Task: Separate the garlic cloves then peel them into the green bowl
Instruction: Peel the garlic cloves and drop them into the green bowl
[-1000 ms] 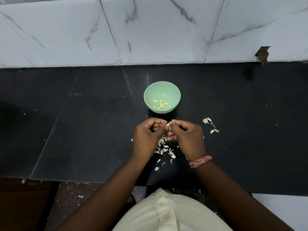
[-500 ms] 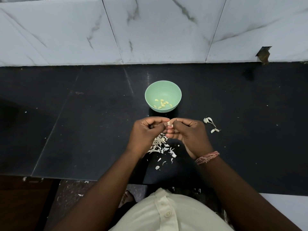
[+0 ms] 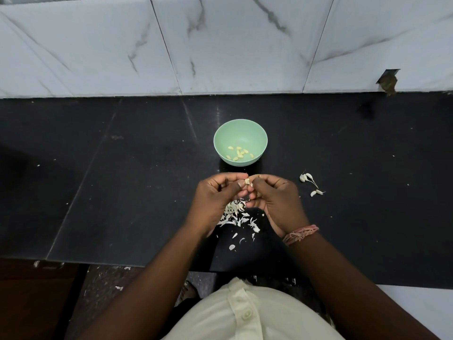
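A green bowl (image 3: 240, 133) stands on the black counter and holds several peeled yellowish cloves (image 3: 239, 152). Just in front of it, my left hand (image 3: 215, 200) and my right hand (image 3: 274, 200) meet above the counter, both pinching one small garlic clove (image 3: 248, 181) with its papery skin between thumbs and fingertips. Most of the clove is hidden by the fingers. Several unpeeled cloves (image 3: 310, 182) lie on the counter to the right of my right hand. A heap of white skin flakes (image 3: 236, 215) lies under my hands.
The black counter (image 3: 122, 180) runs left to right, with its front edge near my body. A white marble-tiled wall (image 3: 220, 45) rises behind the bowl. A small dark notch (image 3: 387, 79) marks the wall at the far right.
Both hands have shifted slightly toward the bowl while working the clove. My right wrist has turned outward. The bowl and the loose cloves lie as before.
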{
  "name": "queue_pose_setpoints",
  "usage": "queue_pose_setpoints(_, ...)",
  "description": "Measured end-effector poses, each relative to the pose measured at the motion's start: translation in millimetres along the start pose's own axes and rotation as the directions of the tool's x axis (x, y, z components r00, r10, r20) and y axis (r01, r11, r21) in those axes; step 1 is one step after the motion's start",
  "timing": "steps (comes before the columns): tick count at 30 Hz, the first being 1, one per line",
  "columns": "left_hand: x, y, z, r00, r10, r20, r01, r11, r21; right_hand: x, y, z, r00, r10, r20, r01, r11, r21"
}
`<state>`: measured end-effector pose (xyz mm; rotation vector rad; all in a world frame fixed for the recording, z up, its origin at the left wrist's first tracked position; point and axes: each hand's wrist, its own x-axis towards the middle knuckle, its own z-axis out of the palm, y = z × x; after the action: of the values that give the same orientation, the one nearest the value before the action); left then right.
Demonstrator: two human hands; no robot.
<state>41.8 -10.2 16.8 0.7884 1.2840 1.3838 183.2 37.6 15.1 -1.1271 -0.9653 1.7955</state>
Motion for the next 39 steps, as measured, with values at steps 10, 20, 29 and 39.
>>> queue_pose_setpoints(10,4,-6,0,0.997,-0.008,-0.078,0.008,1.0,0.002,-1,-4,-1,0.989,-0.141,0.053,0.151,0.899,-0.41)
queue_pose_setpoints(20,4,-6,3,0.968,-0.251,-0.017,0.234,0.923,-0.304,-2,-10,1,0.98,-0.199,-0.005,0.175,0.871,-0.46)
queue_pose_setpoints(29,4,-10,6,0.959,-0.284,-0.003,0.264,0.896,-0.358,-1,-4,3,0.967,-0.254,-0.026,0.196,0.802,-0.564)
queue_pose_setpoints(39,3,-8,7,0.958,-0.288,-0.007,0.247,0.835,-0.492,3,2,-9,0.938,-0.301,-0.173,0.167,0.827,-0.536)
